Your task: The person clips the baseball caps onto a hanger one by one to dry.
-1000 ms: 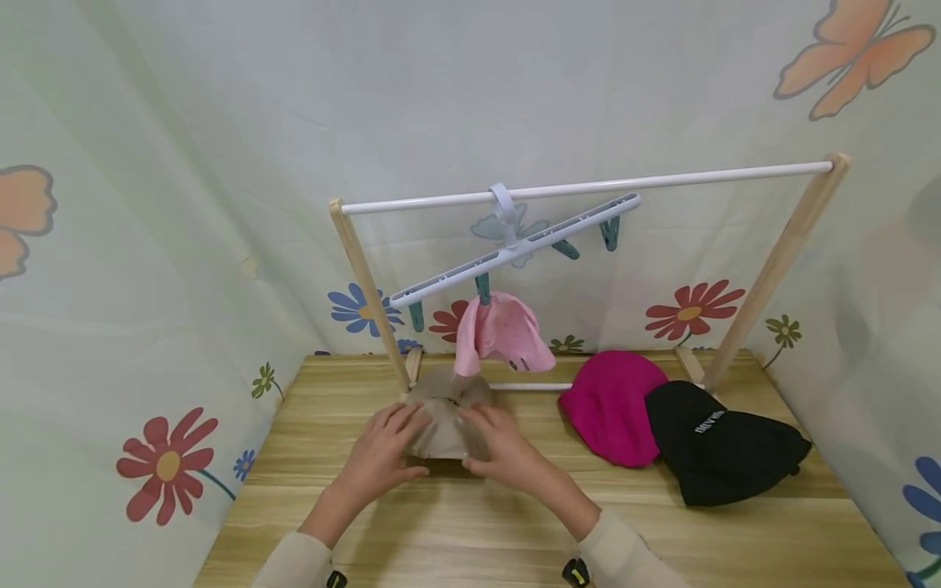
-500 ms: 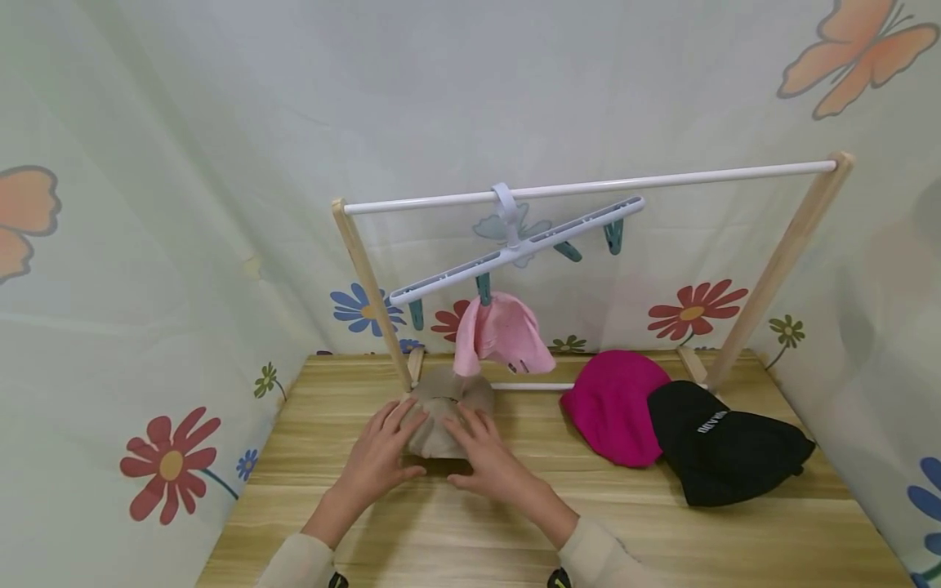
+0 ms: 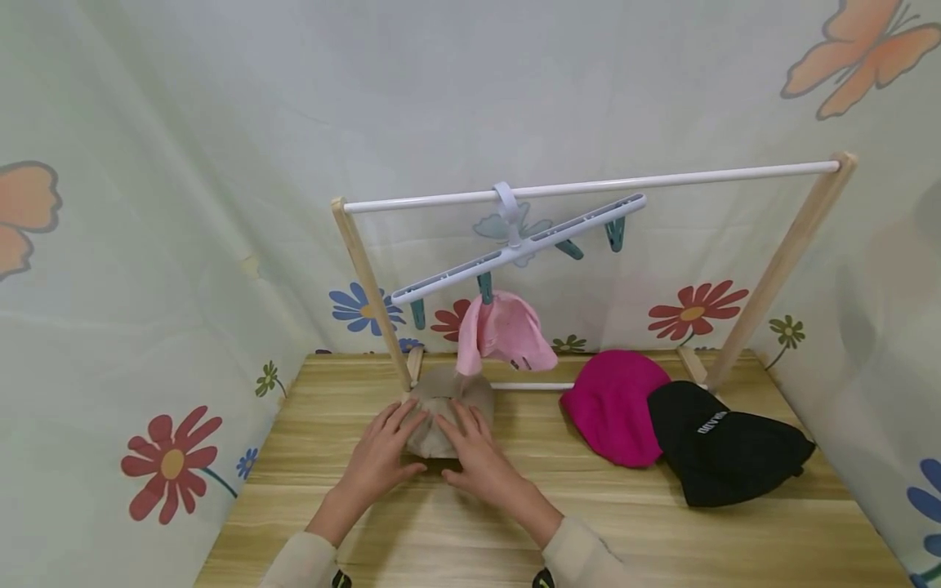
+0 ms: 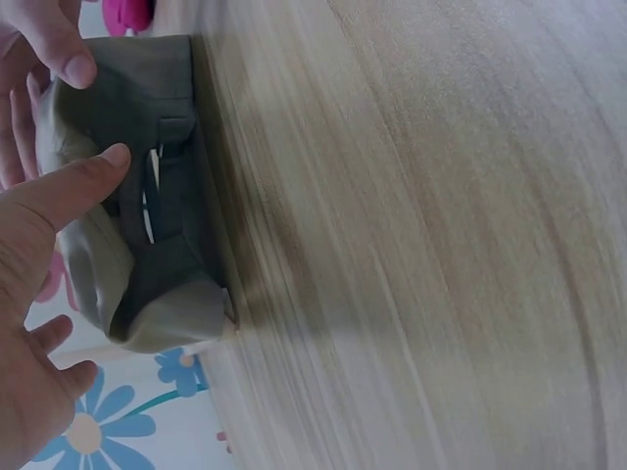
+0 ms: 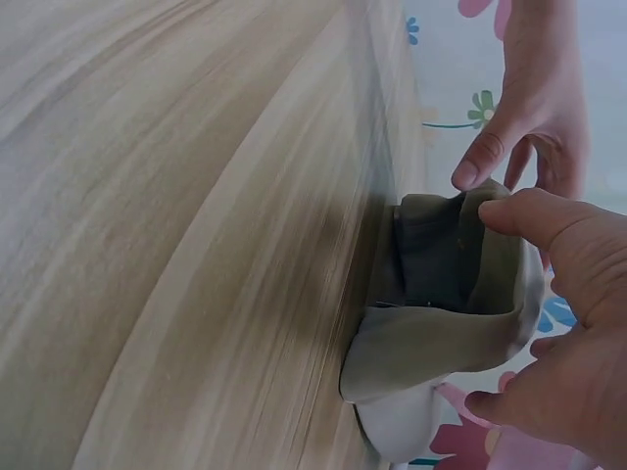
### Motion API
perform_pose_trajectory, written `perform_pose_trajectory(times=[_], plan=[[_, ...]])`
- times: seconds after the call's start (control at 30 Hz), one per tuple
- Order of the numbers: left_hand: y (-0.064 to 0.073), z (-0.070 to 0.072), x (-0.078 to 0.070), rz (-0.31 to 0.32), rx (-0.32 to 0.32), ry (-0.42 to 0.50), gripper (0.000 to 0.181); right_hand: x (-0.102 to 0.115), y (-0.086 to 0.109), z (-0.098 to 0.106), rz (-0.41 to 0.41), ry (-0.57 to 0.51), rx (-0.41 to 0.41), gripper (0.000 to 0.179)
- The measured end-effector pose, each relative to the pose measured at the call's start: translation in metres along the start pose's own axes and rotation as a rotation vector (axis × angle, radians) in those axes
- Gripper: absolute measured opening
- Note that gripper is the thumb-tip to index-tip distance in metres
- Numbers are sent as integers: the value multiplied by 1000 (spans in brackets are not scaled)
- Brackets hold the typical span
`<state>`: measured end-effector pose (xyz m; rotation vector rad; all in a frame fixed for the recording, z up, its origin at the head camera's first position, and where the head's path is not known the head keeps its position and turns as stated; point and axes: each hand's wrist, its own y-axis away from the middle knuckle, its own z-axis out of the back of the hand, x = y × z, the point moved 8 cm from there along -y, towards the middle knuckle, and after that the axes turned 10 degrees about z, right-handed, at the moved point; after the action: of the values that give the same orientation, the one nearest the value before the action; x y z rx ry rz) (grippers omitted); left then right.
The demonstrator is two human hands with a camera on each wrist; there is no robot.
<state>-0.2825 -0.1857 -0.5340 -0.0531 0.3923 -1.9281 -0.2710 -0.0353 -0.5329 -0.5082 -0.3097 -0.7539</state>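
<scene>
Resting the left hand (image 3: 375,453) and the right hand (image 3: 479,461) lightly on a beige cap (image 3: 432,437), with fingers relaxed and fanned over the crown rather than curled round it, and with both thumbs reaching in toward the fold above its opening; giving no clear sign of a pinch there. Having the beige cap straight ahead of the palms and between them, down on the wooden table (image 3: 331,408), about equally near to left and right, with its hollow running crosswise from one hand to the other and facing back toward the thumbs. Looking soft and slouched, with a dark inside, a strap (image 4: 176,132) beside a narrow slot in the left wrist view and, in the right wrist view, a paler flap (image 5: 402,421), probably the brim. Sitting just in front of the rack (image 3: 372,294), beside the foot of its left post. Seeing, just above and slightly to the right, a pink cap (image 3: 507,327) hanging from a green clip (image 3: 485,288) on a pale hanger (image 3: 503,255). Then, farther right on the table, finding a magenta cap (image 3: 613,408) and, overlapping it, a black cap (image 3: 728,453).
</scene>
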Motion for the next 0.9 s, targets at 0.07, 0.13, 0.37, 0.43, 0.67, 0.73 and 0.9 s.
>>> perform_pose_trajectory(times=[0.07,0.13,0.37,0.43,0.67,0.73,0.9], plan=[[-1,-1,0,-1,3,-1,95,-1,-1,-1,-5,3,-1,90],[-1,-2,0,-4,-2,6,95,-2,-2,-3,-10,7,-4,90],[-3,-5,4,4,-23,66,96,-3,-4,-7,5,34,-42,89],[-4,-7,5,6,-22,88,95,-3,-4,-8,17,36,-55,89],[-5,-5,4,-10,-64,201,87,-1,-4,-6,53,68,-92,86],[-5,-4,4,-3,-72,225,86,-1,-4,-5,63,87,-97,85],[-4,-3,3,9,-84,237,83,0,-4,-3,91,103,-122,80]])
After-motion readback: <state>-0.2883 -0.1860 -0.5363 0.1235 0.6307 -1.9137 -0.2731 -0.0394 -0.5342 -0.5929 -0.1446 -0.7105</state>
